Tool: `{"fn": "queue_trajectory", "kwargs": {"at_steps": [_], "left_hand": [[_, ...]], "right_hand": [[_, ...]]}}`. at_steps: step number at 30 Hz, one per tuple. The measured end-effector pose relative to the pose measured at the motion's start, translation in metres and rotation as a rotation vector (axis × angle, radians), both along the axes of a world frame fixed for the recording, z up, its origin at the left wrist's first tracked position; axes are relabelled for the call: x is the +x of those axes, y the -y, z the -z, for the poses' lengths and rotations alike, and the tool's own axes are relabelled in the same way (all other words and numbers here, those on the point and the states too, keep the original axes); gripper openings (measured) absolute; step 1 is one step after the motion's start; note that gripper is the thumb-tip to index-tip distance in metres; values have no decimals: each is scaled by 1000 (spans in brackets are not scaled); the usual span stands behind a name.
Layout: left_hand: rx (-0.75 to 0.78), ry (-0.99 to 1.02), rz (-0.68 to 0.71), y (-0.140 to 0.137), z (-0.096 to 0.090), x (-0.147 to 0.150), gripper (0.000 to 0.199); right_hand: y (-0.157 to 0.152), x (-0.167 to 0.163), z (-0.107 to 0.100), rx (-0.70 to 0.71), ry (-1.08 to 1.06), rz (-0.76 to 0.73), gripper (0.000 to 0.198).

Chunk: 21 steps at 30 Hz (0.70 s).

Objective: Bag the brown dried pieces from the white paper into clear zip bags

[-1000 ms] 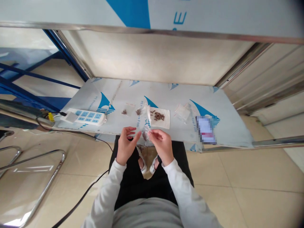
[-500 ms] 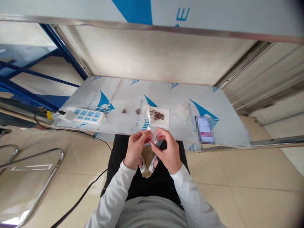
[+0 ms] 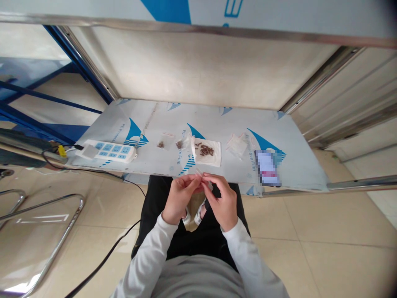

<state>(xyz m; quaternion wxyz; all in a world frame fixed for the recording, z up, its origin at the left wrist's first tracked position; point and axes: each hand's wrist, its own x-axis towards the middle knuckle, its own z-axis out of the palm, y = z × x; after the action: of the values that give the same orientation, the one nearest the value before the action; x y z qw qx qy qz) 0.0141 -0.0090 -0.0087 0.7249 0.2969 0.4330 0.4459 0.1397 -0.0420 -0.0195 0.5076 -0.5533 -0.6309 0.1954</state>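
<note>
Between my fingers is a small clear plastic bag (image 3: 200,172), mostly covered by the hands. My left hand (image 3: 180,196) pinches it from the left, thumb on top. From the right, my right hand (image 3: 222,201) pinches its other side, thumb and fingertips close together. Just beyond the hands, a white paper sheet (image 3: 215,162) bears a pile of small dark brown pieces (image 3: 206,150). Two clear bags with brown pieces, a nearer bag (image 3: 181,143) and a farther bag (image 3: 164,140), lie to the left of the paper. Whether the held bag contains anything is hidden.
A white power strip (image 3: 108,151) with a black cable lies at the table's left. Several clear bags (image 3: 238,145) are stacked right of the paper, beside a phone (image 3: 268,168). An overhead shelf (image 3: 108,12) crosses above. A metal-framed chair (image 3: 40,240) stands left.
My right hand has closed in on the bag, its fingers now nearer the left hand's fingertips. The bag has dropped slightly lower between the hands.
</note>
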Motion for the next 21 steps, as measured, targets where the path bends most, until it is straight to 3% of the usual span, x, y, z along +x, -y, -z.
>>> {"fn": "queue_trajectory", "kwargs": {"at_steps": [6,10,12,14,17,19,21], "left_hand": [[36,-137,-23,1,5,-3,30],[163,-255,144,-3,5,-12,29],[236,-391,228,-4,4,-16,30],[315,-610,254,-3,0,-17,28],[377,-914,232,0,-9,-15,23],[388,-993,204,2,-16,-13,20],[403,-972,189,2,-21,-12,15]], "right_hand": [[7,-5,1,-107,-120,67,15],[5,1,-2,-394,-386,-94,17],[2,6,-6,-492,-383,-159,20],[-1,12,-9,-468,-238,-94,19],[-3,16,-12,-303,15,122,15],[-3,19,-14,-208,117,192,13],[-3,22,-16,-159,126,140,13]]}}
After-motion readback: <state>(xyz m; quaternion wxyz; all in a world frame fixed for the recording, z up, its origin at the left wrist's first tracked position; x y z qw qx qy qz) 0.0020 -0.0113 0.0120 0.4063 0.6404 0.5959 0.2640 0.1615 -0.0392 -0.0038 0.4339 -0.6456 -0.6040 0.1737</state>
